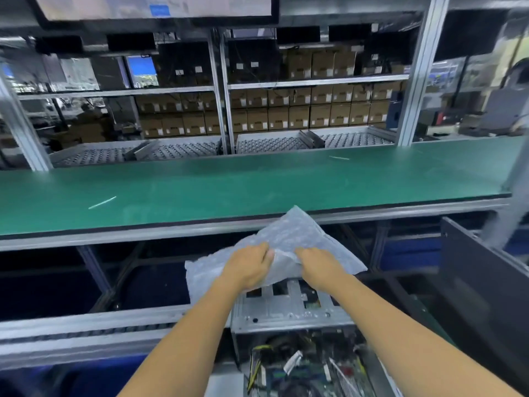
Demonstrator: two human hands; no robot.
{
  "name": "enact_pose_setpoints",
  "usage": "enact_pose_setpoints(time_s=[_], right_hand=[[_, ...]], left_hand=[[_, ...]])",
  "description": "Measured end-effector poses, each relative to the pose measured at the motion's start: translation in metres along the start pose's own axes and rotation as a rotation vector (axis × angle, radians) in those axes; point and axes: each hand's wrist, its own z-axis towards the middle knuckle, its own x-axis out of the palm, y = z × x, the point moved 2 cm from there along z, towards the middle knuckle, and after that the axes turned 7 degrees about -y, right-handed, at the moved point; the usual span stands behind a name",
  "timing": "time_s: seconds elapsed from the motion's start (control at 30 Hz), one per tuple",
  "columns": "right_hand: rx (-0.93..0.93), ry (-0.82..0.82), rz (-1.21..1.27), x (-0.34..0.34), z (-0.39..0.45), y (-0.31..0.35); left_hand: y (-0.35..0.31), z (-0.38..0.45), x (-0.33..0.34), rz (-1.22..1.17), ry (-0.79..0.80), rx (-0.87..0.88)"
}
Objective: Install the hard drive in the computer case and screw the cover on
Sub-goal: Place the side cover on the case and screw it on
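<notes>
Both your hands, left (248, 267) and right (318, 267), pinch the bubble-wrap bag (289, 233) directly above the open computer case (289, 313); drive not visible.

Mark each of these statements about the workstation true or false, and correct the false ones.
1. Both hands grip the bubble wrap sheet. True: left hand and right hand pinch it.
2. The computer case is closed. False: it is open, cables and board visible.
3. The bubble wrap lies flat on the green mat. False: it is held up above the case.
4. Cardboard boxes fill the shelves behind. True.
</notes>
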Motion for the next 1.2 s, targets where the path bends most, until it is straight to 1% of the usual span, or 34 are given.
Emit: enact_pose_setpoints(time_s=[0.07, 0.17, 0.23, 0.43, 0.53, 0.6, 0.67, 0.7, 0.77, 0.87, 0.97, 1.07, 1.13, 1.2], right_hand=[[0.007, 0.058, -0.005, 0.002, -0.018, 0.004], [0.006, 0.154, 0.016, 0.004, -0.043, 0.009], [-0.004, 0.181, 0.024, 0.002, -0.057, 0.012], [-0.068, 0.257, 0.083, 0.011, -0.104, 0.011], [-0.086, 0.302, 0.138, 0.022, -0.125, 0.007], [-0.076, 0.306, 0.183, 0.027, -0.137, 0.005], [-0.072, 0.306, 0.237, 0.029, -0.145, 0.004], [-0.06, 0.308, 0.259, 0.029, -0.149, 0.004], [-0.036, 0.314, 0.29, 0.029, -0.156, 0.005], [-0.056, 0.308, 0.277, 0.03, -0.165, 0.008], [-0.073, 0.202, 0.249, 0.028, -0.169, 0.01], [-0.103, 0.087, 0.145, 0.029, -0.163, 0.006], [-0.094, 0.096, 0.079, 0.033, -0.158, 0.004], [-0.064, 0.163, 0.064, 0.039, -0.152, 0.003]], left_hand=[[-0.005, -0.014, 0.001, -0.001, 0.019, -0.019], [-0.015, -0.037, 0.003, 0.033, 0.09, -0.038], [-0.023, -0.053, 0.004, 0.046, 0.116, -0.047], [-0.045, -0.099, 0.017, 0.04, 0.097, -0.11], [-0.058, -0.12, 0.026, 0.126, 0.085, -0.09], [-0.063, -0.131, 0.032, 0.196, 0.023, -0.069], [-0.066, -0.14, 0.037, 0.165, -0.042, -0.068], [-0.065, -0.145, 0.038, 0.123, -0.045, -0.087], [-0.062, -0.153, 0.042, 0.047, -0.012, -0.129], [-0.057, -0.163, 0.045, 0.037, 0.072, -0.138], [-0.052, -0.172, 0.046, 0.02, 0.13, -0.132], [-0.044, -0.175, 0.045, 0.051, 0.116, -0.106], [-0.037, -0.173, 0.043, 0.07, 0.105, -0.108], [-0.03, -0.17, 0.041, 0.104, 0.105, -0.121]])
